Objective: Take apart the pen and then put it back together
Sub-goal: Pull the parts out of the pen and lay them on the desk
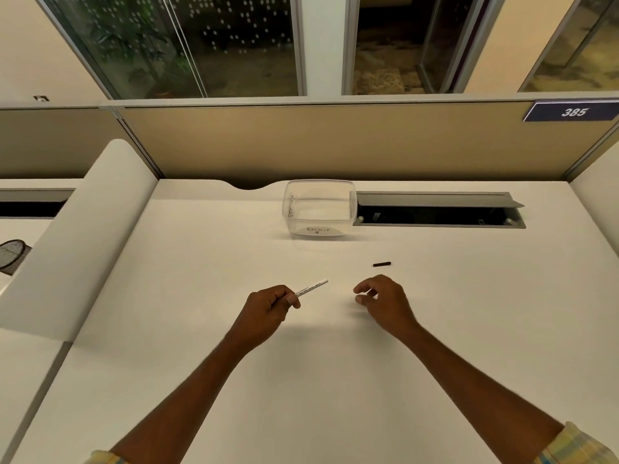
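My left hand (pixel 273 304) grips the lower end of a white pen barrel (pixel 312 288) with printed text; the barrel points up and to the right above the white desk (pixel 301 363). A small black pen piece (pixel 382 264), perhaps the cap, lies flat on the desk, just beyond and slightly right of my right hand. My right hand (pixel 382 301) hovers near the desk with curled fingers parted and nothing visible between them. About a hand's width separates the two hands.
A clear plastic tub (pixel 320 209) labelled "RECYCLE" stands at the back centre. An open cable slot (pixel 435 212) lies to its right. A white partition (pixel 83 236) bounds the left side, with a mesh basket (pixel 13 254) past it. A tan divider (pixel 335 142) closes the rear.
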